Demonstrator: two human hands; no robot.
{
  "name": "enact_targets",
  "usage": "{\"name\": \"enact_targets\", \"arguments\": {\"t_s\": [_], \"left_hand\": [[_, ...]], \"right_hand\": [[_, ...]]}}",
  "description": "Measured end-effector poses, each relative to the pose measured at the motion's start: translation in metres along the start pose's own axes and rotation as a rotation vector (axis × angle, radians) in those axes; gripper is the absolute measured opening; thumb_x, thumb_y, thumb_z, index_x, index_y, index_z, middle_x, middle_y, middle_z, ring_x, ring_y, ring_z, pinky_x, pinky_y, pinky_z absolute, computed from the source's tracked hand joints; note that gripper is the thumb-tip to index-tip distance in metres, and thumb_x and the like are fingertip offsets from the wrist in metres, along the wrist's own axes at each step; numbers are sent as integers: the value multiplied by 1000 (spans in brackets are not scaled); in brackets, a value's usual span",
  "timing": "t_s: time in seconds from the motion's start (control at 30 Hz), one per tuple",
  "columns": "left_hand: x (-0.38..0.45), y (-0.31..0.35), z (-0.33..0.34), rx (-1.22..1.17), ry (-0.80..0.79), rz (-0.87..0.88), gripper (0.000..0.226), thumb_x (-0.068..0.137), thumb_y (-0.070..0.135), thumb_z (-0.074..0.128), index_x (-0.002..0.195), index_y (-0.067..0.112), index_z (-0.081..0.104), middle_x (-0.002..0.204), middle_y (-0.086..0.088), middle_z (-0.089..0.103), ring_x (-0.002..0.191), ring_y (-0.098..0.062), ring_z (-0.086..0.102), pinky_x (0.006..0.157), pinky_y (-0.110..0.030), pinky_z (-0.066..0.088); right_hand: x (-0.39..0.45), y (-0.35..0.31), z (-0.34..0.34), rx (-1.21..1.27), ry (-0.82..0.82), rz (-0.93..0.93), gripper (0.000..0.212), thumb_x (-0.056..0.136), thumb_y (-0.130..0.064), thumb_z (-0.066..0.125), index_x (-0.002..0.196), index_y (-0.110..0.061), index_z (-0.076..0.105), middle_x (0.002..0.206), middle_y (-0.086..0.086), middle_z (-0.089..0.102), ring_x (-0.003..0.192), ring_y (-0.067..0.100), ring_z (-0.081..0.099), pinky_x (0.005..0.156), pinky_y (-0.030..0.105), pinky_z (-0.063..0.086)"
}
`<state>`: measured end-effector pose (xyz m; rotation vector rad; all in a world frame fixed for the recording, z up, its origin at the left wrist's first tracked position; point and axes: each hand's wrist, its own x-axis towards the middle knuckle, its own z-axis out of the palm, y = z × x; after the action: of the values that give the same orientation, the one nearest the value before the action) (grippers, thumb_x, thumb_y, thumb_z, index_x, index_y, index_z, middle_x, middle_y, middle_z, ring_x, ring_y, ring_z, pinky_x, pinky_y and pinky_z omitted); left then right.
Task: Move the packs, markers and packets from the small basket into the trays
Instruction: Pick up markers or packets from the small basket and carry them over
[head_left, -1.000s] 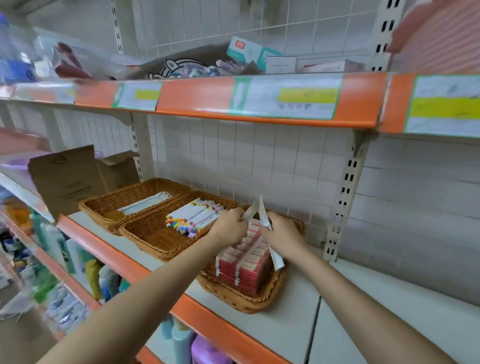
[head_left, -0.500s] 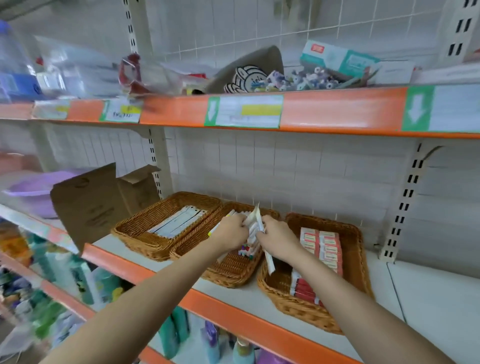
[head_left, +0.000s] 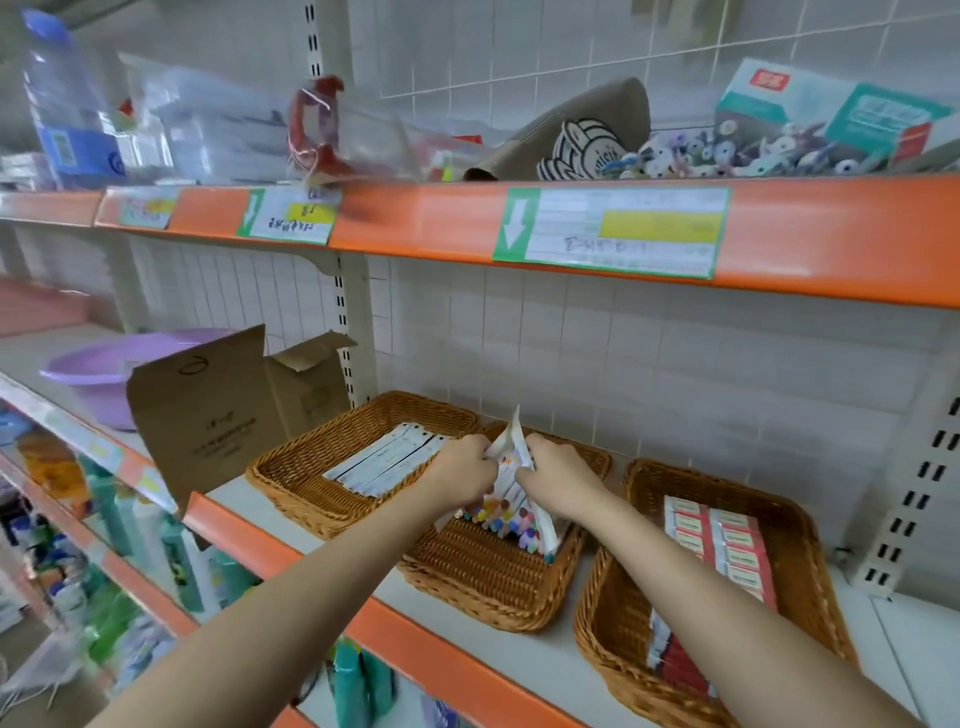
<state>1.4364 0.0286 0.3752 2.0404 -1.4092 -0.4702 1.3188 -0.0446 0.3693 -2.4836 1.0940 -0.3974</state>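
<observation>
Both hands, left hand (head_left: 462, 470) and right hand (head_left: 558, 475), pinched white packets (head_left: 511, 457) above the middle tray (head_left: 488, 582) of markers (head_left: 506, 519). Toward 9 o'clock, the left tray (head_left: 306, 493) held packets; toward 3 o'clock, the right tray (head_left: 618, 613) held red packs (head_left: 719, 545). These packets remained unplaced.

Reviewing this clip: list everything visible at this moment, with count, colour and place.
wicker trays: three, brown, side by side on the middle shelf
flat packets: several, white, in the left tray
markers: many, mixed cap colours, in the middle tray
packs: two rows, red and white, in the right tray
held packet: one, white, above the middle tray
cardboard box: one, brown, left of the trays
basin: one, purple, behind the box
shelf labels: three, green-edged, on the orange upper rail
left hand: pinches the held packet
right hand: pinches the held packet
</observation>
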Motion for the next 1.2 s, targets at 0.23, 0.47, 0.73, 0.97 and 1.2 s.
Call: {"name": "enact_targets", "arguments": {"t_s": [0.23, 0.47, 0.73, 0.97, 1.2], "left_hand": [[21, -24, -12, 17, 24, -10, 23, 91, 7, 38, 71, 9, 50, 77, -12, 65, 48, -16, 52, 52, -27, 46], [48, -60, -38, -23, -15, -5, 20, 92, 3, 34, 87, 3, 53, 77, -17, 64, 45, -17, 54, 37, -20, 45], [86, -132, -93, 59, -14, -15, 35, 101, 16, 37, 99, -7, 63, 108, -24, 63, 103, -36, 57, 80, -36, 41], [108, -179, -109, 67, -89, 21, 13, 82, -1, 47, 73, 5, 54, 79, -12, 56, 82, -29, 55, 61, -28, 35], [122, -195, -107, 43, -124, 94, 20, 86, 10, 57, 105, 12, 59, 111, -7, 61, 105, -22, 54, 77, -25, 39]], "right_hand": [[26, -15, 9, 22, -25, -30, 26, 94, -18, 45, 119, -13, 51, 90, 6, 59, 75, 21, 55, 63, 32, 41], [59, -40, 27, 64, -27, 14, 22, 90, -10, 47, 101, 5, 57, 94, 20, 60, 85, 34, 58, 64, 32, 32], [112, -98, 68, 154, -30, 105, 8, 96, -14, 43, 92, -10, 48, 88, 14, 70, 87, 30, 66, 57, 29, 42], [134, -136, 94, 69, -122, 232, 27, 93, -20, 50, 118, -9, 55, 109, 13, 64, 84, 24, 60, 65, 29, 45], [148, -141, 112, 198, -114, 552, 15, 91, -15, 55, 91, -1, 58, 66, 17, 64, 39, 17, 56, 41, 22, 47]]}}
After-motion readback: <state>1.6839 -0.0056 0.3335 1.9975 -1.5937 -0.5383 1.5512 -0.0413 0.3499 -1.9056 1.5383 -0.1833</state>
